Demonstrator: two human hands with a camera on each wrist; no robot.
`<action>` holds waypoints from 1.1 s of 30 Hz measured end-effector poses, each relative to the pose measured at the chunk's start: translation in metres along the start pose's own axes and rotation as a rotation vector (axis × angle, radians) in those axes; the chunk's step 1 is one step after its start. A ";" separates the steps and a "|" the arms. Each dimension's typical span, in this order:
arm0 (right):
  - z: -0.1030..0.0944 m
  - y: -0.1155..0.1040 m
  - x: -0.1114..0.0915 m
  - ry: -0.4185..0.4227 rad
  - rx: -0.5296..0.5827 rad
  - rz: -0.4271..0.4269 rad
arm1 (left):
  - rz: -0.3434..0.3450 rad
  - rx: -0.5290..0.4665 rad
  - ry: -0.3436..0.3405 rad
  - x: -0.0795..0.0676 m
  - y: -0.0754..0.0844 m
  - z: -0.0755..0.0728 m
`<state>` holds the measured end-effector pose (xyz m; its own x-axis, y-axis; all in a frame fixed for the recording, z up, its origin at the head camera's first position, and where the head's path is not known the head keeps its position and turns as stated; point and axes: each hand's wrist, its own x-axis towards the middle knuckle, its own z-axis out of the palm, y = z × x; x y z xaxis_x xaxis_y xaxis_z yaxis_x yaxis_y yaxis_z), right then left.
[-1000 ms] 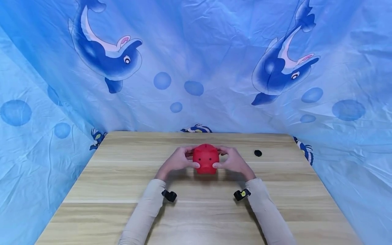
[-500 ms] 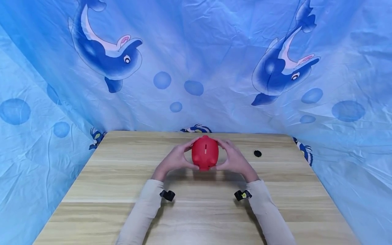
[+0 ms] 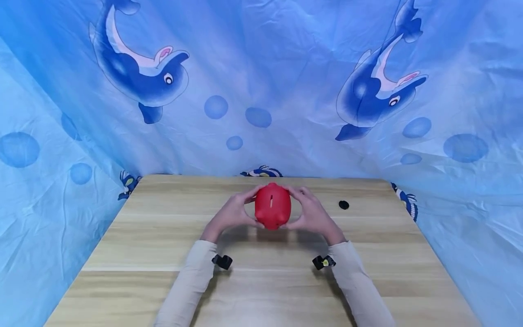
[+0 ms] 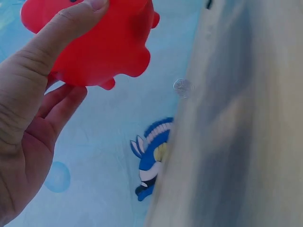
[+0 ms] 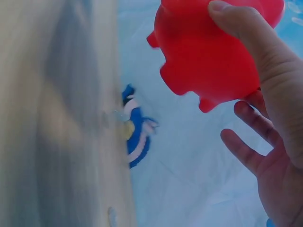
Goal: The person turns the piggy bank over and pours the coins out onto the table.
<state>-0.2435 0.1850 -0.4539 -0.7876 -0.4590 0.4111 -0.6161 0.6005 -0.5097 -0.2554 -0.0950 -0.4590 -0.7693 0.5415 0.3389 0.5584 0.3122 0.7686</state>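
Between both hands is a red piggy bank (image 3: 273, 206), lifted over the wooden table, its slotted back turned toward the head camera. The left hand (image 3: 233, 213) grips its left side, thumb at the near end and fingers at the far side. On the other side, the right hand (image 3: 312, 215) holds it the same way. Short feet on the piggy bank (image 4: 109, 52) stick out toward the tabletop in the left wrist view. In the right wrist view, a thumb (image 5: 246, 28) presses on the red body, while two lower fingers stand off it.
A black disc (image 3: 344, 205) lies on the table (image 3: 261, 295) to the right of the hands. The left wrist view shows a clear, coin-like disc (image 4: 183, 88) by the table's edge. A blue dolphin-print curtain (image 3: 286, 68) hangs behind.
The piggy bank has tipped toward the head camera: its eyes faced the camera before, and now its slot shows. Both hands have kept their grip. The black disc has stayed put.
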 end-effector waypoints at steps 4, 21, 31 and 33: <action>0.002 0.003 0.001 -0.018 -0.008 -0.010 | -0.001 0.006 -0.025 0.001 -0.001 -0.002; -0.006 -0.006 0.001 -0.025 0.041 0.054 | -0.030 -0.060 0.001 -0.001 0.001 -0.005; -0.010 -0.009 0.000 0.032 0.122 0.015 | -0.074 -0.062 0.015 -0.001 0.016 -0.007; -0.010 -0.009 -0.001 0.036 0.137 0.009 | -0.075 -0.063 0.014 -0.001 0.017 -0.006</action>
<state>-0.2377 0.1867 -0.4422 -0.7937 -0.4283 0.4318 -0.6068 0.5087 -0.6107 -0.2472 -0.0947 -0.4427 -0.8126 0.5077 0.2862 0.4789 0.3017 0.8244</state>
